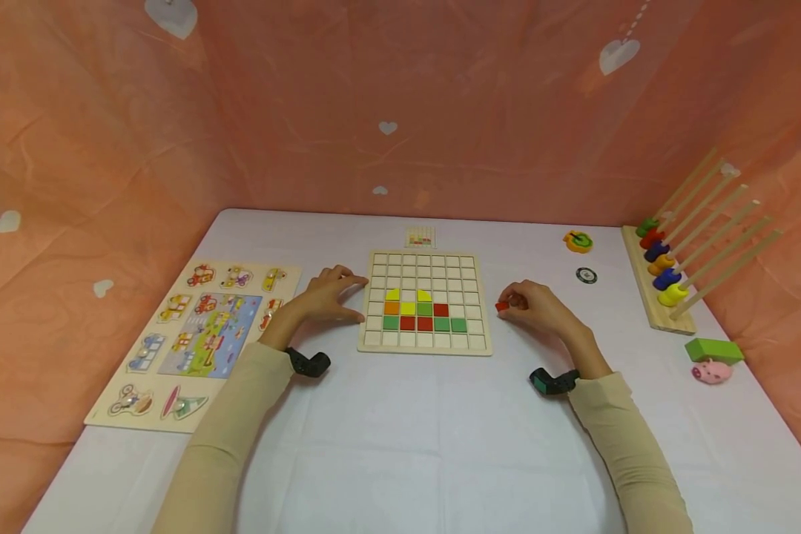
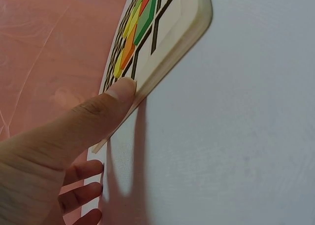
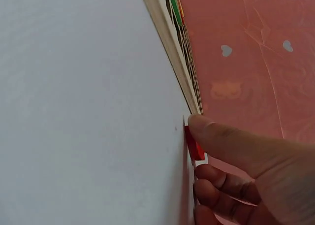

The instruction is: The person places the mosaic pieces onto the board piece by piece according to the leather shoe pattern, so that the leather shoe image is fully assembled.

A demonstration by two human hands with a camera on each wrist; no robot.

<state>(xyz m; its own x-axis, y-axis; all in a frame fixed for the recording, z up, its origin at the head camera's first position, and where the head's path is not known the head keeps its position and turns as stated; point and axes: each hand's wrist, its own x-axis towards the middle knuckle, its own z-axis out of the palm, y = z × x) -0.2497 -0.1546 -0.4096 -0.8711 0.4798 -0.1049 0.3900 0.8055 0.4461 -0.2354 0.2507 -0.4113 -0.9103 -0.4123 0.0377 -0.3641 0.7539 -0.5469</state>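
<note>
A wooden grid board [image 1: 423,351] lies mid-table, its squares partly filled with red, green, yellow and orange tiles. Two yellow pieces with slanted sides, one a yellow tile [image 1: 392,295], top the arrangement, above an orange tile [image 1: 391,308]. At the board's left edge rests my left hand [image 1: 323,298], thumb and forefinger spread; in the left wrist view the thumb [image 2: 120,92] lies at the rim. Right of the board, my right hand [image 1: 534,302] pinches a small red tile [image 3: 193,144] close over the tabletop. Its lower fingers curl beneath the thumb.
A small pattern card [image 1: 420,237] lies behind the board. To the left is a vehicle picture puzzle [image 1: 107,408]. On the right stand a wooden peg rack [image 1: 670,322], a green block [image 1: 714,350], a pink pig [image 1: 711,371], a round chip [image 1: 586,275] and an orange-green toy [image 1: 578,241].
</note>
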